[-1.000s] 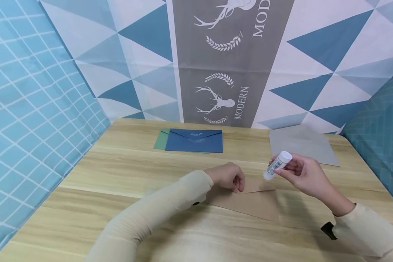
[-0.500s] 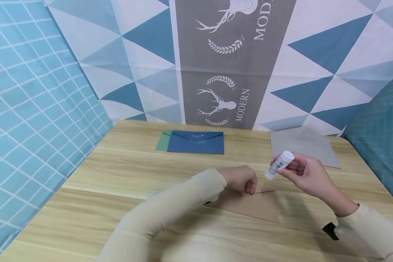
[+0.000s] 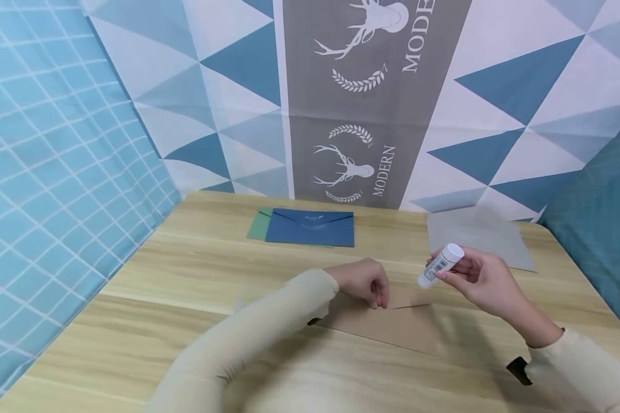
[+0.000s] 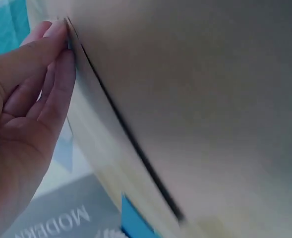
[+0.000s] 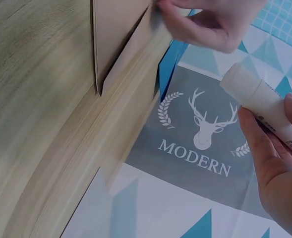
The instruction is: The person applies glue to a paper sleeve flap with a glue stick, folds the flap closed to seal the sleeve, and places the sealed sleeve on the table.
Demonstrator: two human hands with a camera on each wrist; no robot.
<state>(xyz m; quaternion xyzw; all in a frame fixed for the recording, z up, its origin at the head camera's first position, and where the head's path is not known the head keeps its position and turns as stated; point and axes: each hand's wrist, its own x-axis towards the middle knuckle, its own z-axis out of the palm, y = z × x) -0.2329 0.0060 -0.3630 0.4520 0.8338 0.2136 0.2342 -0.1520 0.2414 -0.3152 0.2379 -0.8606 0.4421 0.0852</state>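
A brown paper envelope (image 3: 392, 330) lies on the wooden table in front of me. Its flap (image 5: 131, 54) stands slightly apart from the body, leaving a dark gap along the edge. My left hand (image 3: 364, 282) is over the envelope's left part, thumb and fingertips pinching the flap edge, as the left wrist view shows close up. To the right, my right hand (image 3: 477, 278) holds a white glue stick (image 3: 441, 265) tilted above the table, between thumb and fingers. Printed text and a barcode show on its side. In the right wrist view one end of the glue stick (image 5: 245, 84) points toward the left hand.
At the back of the table a blue envelope (image 3: 310, 229) overlaps a green envelope (image 3: 258, 226). A grey envelope (image 3: 480, 235) lies at the back right, near the patterned backdrop (image 3: 341, 103). A blue grid-patterned sheet (image 3: 57, 172) borders the left side.
My left hand has slid right along the flap edge and then back left. The right hand keeps the glue stick in nearly the same place. The head view has tilted slightly.
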